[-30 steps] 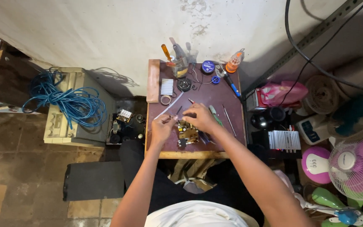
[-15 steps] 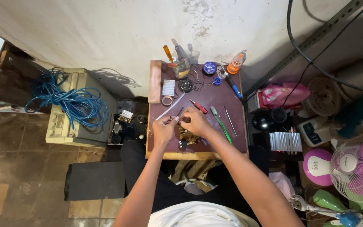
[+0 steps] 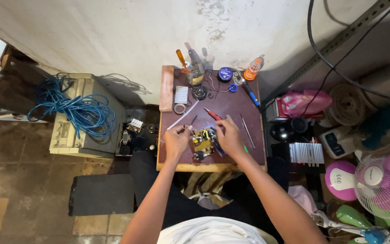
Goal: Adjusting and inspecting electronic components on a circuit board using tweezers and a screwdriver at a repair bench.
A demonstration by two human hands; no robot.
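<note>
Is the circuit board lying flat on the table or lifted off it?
Flat: the circuit board rests on the table, between both hands.

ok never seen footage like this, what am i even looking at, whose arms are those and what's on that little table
There is no machine here. The picture comes from a camera worn on a person's head, looking straight down, so the two bare arms reaching up from the bottom edge are that person's own.

Both hands meet over a small dark-topped wooden table set against a pale wall. Between them lies a small circuit board with yellow parts. The left hand rests at its left edge and the right hand at its right edge; how the fingers grip is too small to tell.

Further back on the table are a red-handled tool, a thin metal rod, a roll of tape and an orange-handled screwdriver.

Off the table, a coil of blue cable lies on a beige box at left, and a pink fan stands at right.
</note>
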